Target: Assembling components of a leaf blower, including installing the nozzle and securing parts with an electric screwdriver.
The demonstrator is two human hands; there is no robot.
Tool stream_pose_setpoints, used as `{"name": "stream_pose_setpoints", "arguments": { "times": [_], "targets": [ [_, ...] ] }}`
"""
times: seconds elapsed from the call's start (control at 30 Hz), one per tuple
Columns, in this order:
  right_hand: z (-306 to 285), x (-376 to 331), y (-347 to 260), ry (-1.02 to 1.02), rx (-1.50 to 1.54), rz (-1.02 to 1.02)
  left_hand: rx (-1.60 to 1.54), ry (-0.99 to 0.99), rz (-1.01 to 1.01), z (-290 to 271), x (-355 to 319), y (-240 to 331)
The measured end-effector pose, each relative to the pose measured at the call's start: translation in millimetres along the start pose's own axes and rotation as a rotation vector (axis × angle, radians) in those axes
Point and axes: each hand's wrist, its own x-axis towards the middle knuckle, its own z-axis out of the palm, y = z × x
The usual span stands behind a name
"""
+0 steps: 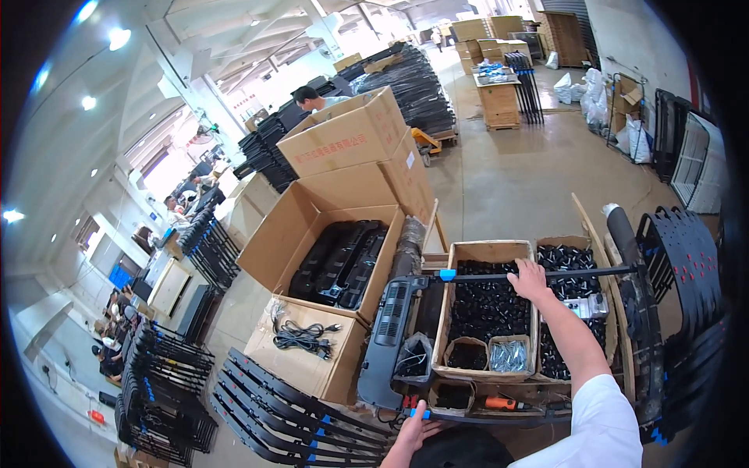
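A large black frame with a vented panel on its left end spans the bench before me. My right hand is closed around its far bar, above a cardboard box of small black parts. At the near left corner, my left hand grips the near bar beside a blue clip; its fingers are partly hidden. Inside that box are a small carton of black pieces and one of silver screws. An orange-handled tool lies on the bench near the close bar.
Beside the parts box stands another box of black-and-silver fittings. Left are an open carton with black units and a box bearing coiled power cords. Stacked black frames lean at lower left, more at right. Several people work farther off.
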Motion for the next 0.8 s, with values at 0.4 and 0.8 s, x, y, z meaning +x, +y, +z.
{"name": "stream_pose_setpoints", "arguments": {
  "times": [0.4, 0.8],
  "targets": [
    [34.0, 43.2, -10.4, -0.494, -0.149, 0.054, -0.016, 0.132, 0.153, 11.8, 12.8, -6.2],
    [-32.3, 45.3, -71.4, -0.392, -0.055, 0.049, -0.506, -0.017, 0.104, 24.7, 13.3, -28.1]
  ]
}}
